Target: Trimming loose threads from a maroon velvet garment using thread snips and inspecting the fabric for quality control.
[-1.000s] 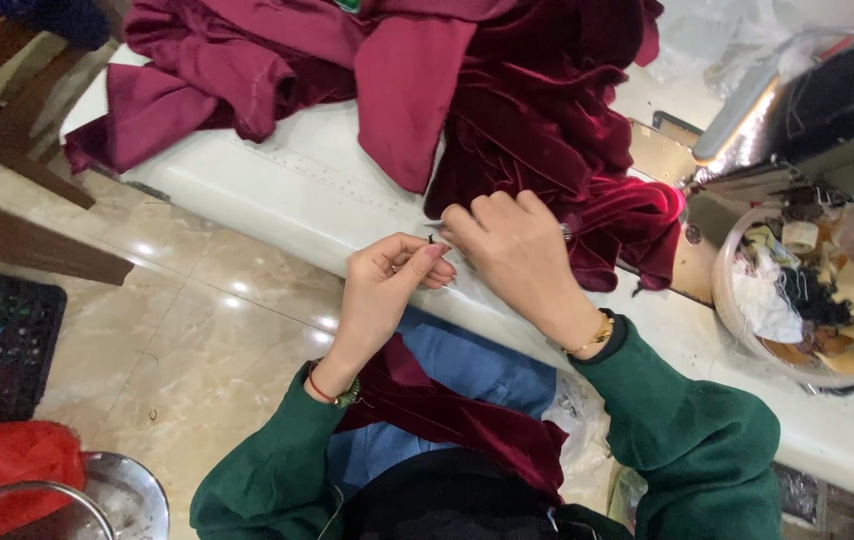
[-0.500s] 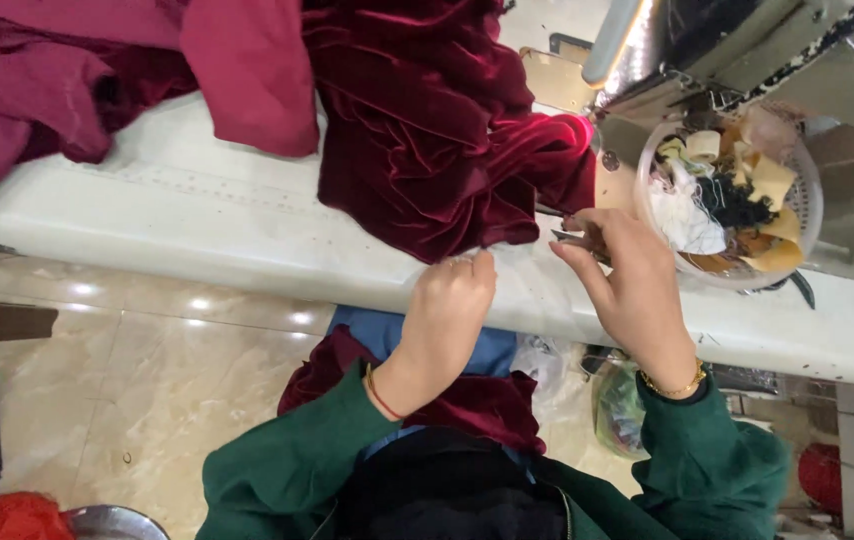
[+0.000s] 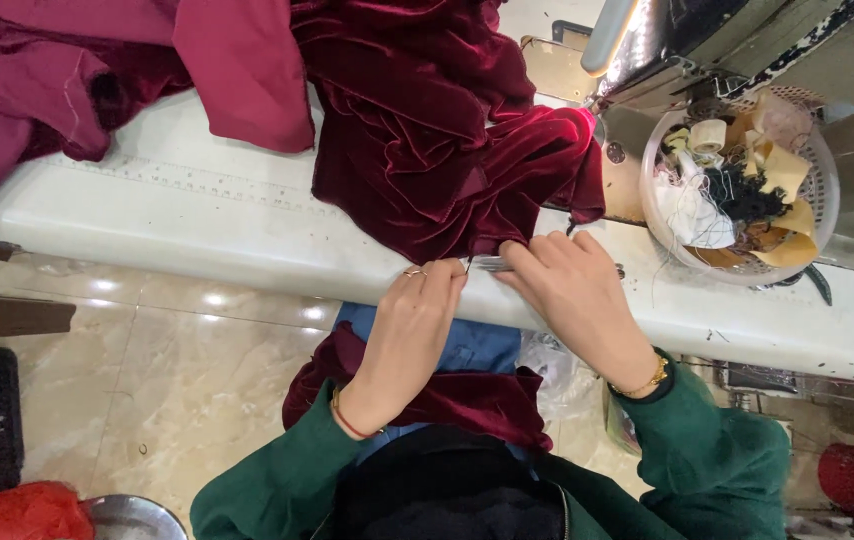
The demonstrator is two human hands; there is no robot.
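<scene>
Velvet fabric (image 3: 447,150), dark red, lies heaped on the white desk (image 3: 197,230), its edge hanging at the front. The left hand (image 3: 412,320) pinches that edge; the right hand (image 3: 572,295) grips small metal snips (image 3: 490,264). Trimming looks underway, not finished.

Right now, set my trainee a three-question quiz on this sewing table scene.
1. True or false: both hands, the left hand and the right hand, are at the edge of the dark red velvet cloth.
2. What holds the scraps and tape roll? A) a round white basket B) a drawer C) a black crate
3. Fill in: a small ___ tool shows between the two hands.

Key: 1 true; 2 A; 3 metal.
</scene>
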